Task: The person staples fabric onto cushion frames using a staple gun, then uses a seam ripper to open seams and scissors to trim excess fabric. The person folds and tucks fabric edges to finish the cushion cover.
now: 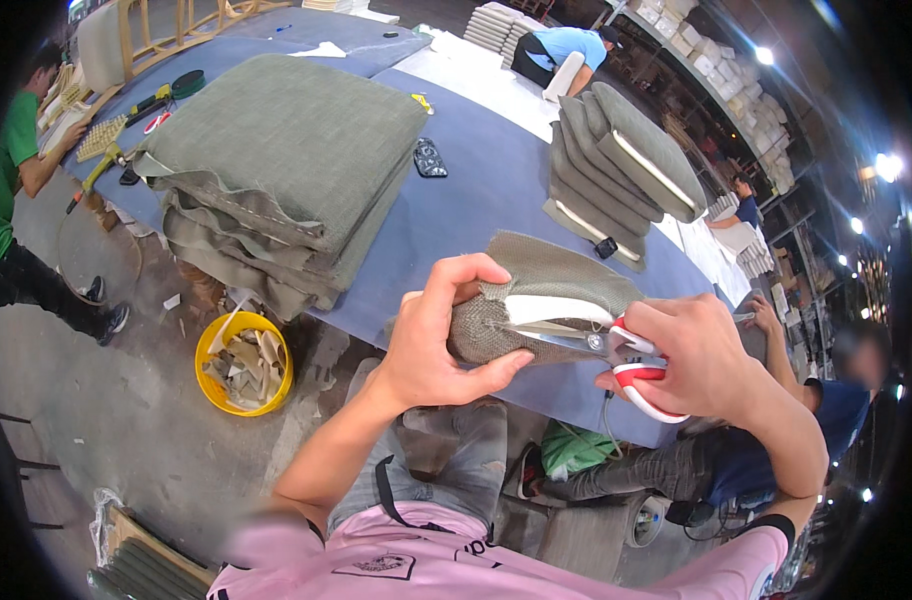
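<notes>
My left hand (441,335) grips one end of a grey-green fabric-covered cushion (566,268), thumb below and fingers above. White padding (556,310) shows through a gap in the fabric along the side facing me. My right hand (691,350) is closed around the red and white handles of a pair of scissors (631,350). Their blades point left, toward my left hand, and lie along the lower edge of the gap. The blades look slightly parted. Part of the handles is hidden behind my right fingers.
A thick stack of grey-green fabric covers (286,150) lies left on the blue table (486,190); a phone (429,158) is beside it. Several finished-looking cushions (616,170) are piled right. A yellow bucket of scraps (244,363) stands on the floor. Co-workers are left, behind and right.
</notes>
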